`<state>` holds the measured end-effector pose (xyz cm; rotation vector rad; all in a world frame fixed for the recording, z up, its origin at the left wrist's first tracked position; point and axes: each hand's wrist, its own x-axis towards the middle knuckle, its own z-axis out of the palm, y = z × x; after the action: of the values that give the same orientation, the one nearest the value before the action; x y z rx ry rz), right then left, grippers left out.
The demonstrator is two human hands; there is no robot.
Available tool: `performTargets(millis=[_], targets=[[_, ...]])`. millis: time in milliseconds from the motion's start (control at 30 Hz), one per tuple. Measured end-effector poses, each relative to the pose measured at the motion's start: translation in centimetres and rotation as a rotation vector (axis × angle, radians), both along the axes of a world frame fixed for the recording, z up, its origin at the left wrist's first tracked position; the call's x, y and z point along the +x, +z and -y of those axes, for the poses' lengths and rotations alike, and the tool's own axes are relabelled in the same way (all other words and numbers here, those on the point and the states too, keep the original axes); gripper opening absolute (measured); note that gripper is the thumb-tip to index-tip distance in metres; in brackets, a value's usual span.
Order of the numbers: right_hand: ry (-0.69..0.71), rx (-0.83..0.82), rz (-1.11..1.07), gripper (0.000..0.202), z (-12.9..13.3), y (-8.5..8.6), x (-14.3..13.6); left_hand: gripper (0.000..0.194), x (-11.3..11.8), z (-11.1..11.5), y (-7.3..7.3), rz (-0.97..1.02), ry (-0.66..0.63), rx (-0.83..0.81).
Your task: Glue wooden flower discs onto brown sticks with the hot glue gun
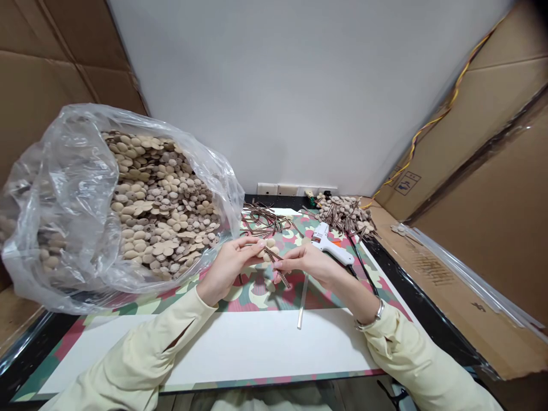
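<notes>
Plastic bag, clear and crinkled, bulges with pale round discs at the left table edge, just beside the left hand. That hand pinches a small beige flower piece above the camouflage mat; the right hand grips its thin brown stick. Bare white board lies nearer. A glue stick and white glue gun sit right. No legible writing.
</notes>
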<state>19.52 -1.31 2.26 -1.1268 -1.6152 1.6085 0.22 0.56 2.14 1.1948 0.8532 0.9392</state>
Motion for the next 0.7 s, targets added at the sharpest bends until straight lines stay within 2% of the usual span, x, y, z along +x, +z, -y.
performTargets(millis=[300, 467, 600, 700], targets=[[-0.113, 0.03, 0.068, 0.025, 0.3, 0.21, -0.01, 0.028, 0.16, 0.33, 0.14, -0.063, 0.042, 0.053], [-0.092, 0.041, 0.08, 0.028, 0.01, -0.28, 0.15, 0.027, 0.36, 0.44, 0.06, -0.102, 0.067, 0.137], [-0.031, 0.058, 0.105, 0.033, -0.26, -0.36, 0.38, 0.026, 0.32, 0.31, -0.02, -0.126, 0.095, 0.149], [-0.051, 0.092, 0.096, 0.033, -0.24, -0.08, 0.43, 0.026, 0.28, 0.25, 0.01, -0.118, 0.099, 0.146]])
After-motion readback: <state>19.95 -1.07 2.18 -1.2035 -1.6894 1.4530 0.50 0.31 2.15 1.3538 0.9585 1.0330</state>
